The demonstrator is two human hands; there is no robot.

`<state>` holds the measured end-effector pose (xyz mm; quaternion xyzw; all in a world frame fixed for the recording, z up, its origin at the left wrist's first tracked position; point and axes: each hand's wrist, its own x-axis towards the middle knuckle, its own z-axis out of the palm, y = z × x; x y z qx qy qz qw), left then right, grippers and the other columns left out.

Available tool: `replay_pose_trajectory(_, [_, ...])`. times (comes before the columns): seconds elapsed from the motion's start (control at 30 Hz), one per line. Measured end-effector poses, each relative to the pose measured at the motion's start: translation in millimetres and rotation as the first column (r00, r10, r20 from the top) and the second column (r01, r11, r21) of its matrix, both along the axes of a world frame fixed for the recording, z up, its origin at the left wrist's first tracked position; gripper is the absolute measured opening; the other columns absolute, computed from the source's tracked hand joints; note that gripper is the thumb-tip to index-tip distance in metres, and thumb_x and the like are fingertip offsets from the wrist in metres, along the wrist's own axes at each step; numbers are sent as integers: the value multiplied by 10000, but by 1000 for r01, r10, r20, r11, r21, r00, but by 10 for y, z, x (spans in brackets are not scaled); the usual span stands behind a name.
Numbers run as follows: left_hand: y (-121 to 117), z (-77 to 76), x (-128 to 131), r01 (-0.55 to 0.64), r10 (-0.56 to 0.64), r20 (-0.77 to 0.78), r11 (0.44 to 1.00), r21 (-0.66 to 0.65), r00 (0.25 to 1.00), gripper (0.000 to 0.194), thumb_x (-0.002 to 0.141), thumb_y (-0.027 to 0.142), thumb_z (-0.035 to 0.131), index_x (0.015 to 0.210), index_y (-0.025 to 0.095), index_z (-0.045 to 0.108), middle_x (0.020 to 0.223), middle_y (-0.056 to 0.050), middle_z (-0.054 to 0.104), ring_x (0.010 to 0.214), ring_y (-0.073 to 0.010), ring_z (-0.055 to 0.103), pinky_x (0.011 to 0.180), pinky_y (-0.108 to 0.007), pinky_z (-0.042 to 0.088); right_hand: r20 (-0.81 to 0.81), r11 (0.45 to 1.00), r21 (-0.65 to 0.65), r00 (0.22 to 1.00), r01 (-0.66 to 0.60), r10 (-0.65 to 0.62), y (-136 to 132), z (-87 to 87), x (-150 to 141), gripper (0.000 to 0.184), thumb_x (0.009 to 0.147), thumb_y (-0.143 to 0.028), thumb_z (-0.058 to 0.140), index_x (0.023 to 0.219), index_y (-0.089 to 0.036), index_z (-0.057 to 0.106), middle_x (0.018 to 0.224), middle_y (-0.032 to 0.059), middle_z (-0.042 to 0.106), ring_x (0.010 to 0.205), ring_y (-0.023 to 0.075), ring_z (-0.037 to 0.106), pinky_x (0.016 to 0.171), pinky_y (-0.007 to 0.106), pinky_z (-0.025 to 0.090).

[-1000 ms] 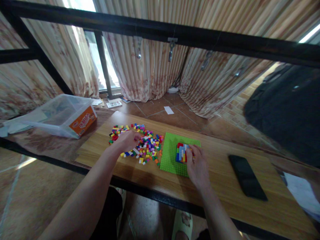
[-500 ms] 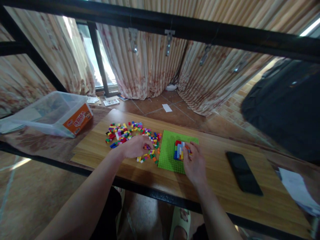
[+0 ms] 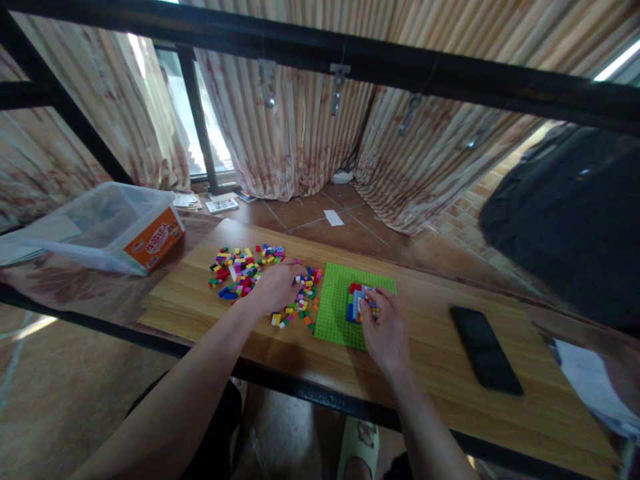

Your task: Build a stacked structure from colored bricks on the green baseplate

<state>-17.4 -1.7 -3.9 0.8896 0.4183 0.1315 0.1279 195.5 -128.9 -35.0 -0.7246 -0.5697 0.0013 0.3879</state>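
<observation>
My left hand (image 3: 277, 283) reaches into a pile of small coloured toy bricks (image 3: 245, 267), its fingers curled down among them; any brick between the fingertips is hidden. On the green studded baseplate (image 3: 330, 313) sits a low block of joined bricks (image 3: 355, 303), with red, blue, light blue, white and yellow parts showing. My right hand (image 3: 386, 323) is closed around the right side of this block, thumb near its front and fingers over its far right. Part of the block is covered by those fingers.
A black phone (image 3: 485, 350) lies on the wooden board (image 3: 425, 360) to the right. Left of the board stands a clear plastic bin (image 3: 115, 220) with an orange label. Papers (image 3: 590, 373) lie at far right. A black metal bar (image 3: 300, 50) crosses above.
My left hand has moved rightward across the brick pile, then slightly away from me. My right hand stays at the brick block, its fingers shifting slightly. The whole view has shifted a little.
</observation>
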Motion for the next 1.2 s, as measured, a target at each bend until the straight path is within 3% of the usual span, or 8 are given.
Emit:
replay_pose_trajectory(0.27, [-50, -97, 112, 50, -50, -27, 999, 16, 998, 241, 869, 229, 497, 1037, 214, 670, 1018, -63, 671, 1020, -207, 609, 898, -318, 465, -15, 1000, -8, 1000, -13, 13, -11, -6, 14, 342, 910, -364, 457, 1035, -133, 675, 1160, 172, 608, 1071, 275, 579, 954, 475, 469])
replay_pose_trajectory(0.47, [-89, -122, 162, -13, 14, -40, 999, 35, 999, 207, 871, 244, 480, 862, 193, 680, 909, -56, 658, 851, -188, 623, 777, -296, 469, -19, 1000, 1, 999, -26, 26, -9, -13, 2, 328, 906, -366, 464, 1025, -149, 679, 1150, 162, 617, 1066, 271, 580, 952, 476, 466])
replay_pose_trajectory(0.63, [-117, -88, 179, 7, -5, -56, 1000, 29, 998, 210, 855, 232, 476, 813, 185, 677, 891, -56, 645, 815, -182, 610, 738, -288, 456, -37, 1000, 3, 999, -23, 23, -3, 2, 16, 314, 899, -364, 478, 1022, -159, 682, 1146, 158, 617, 1064, 267, 584, 939, 473, 473])
replay_pose_trajectory(0.93, [-126, -126, 191, 39, -38, -33, 999, 32, 999, 145, 809, 203, 531, 773, 186, 670, 955, -64, 631, 888, -201, 596, 791, -309, 456, -43, 993, 60, 994, 103, -101, -45, 151, 311, 272, 871, -311, 500, 951, -139, 695, 1063, 154, 650, 1001, 253, 608, 887, 435, 491])
replay_pose_trajectory(1.1, [-124, -61, 201, 36, -36, 27, 999, 0, 999, 185, 838, 217, 489, 776, 177, 658, 888, -63, 630, 802, -187, 599, 733, -294, 447, -82, 986, 69, 986, 153, -148, -65, 212, 387, 290, 854, -322, 503, 948, -126, 695, 1072, 164, 655, 926, 245, 628, 786, 403, 525])
replay_pose_trajectory(1.2, [-137, -2, 215, 50, -40, 115, 995, -86, 993, 195, 852, 230, 479, 811, 173, 661, 821, -41, 645, 714, -159, 585, 685, -270, 426, -91, 986, 76, 986, 148, -141, -61, 221, 380, 280, 851, -317, 503, 936, -131, 695, 1057, 159, 665, 877, 230, 634, 755, 383, 528])
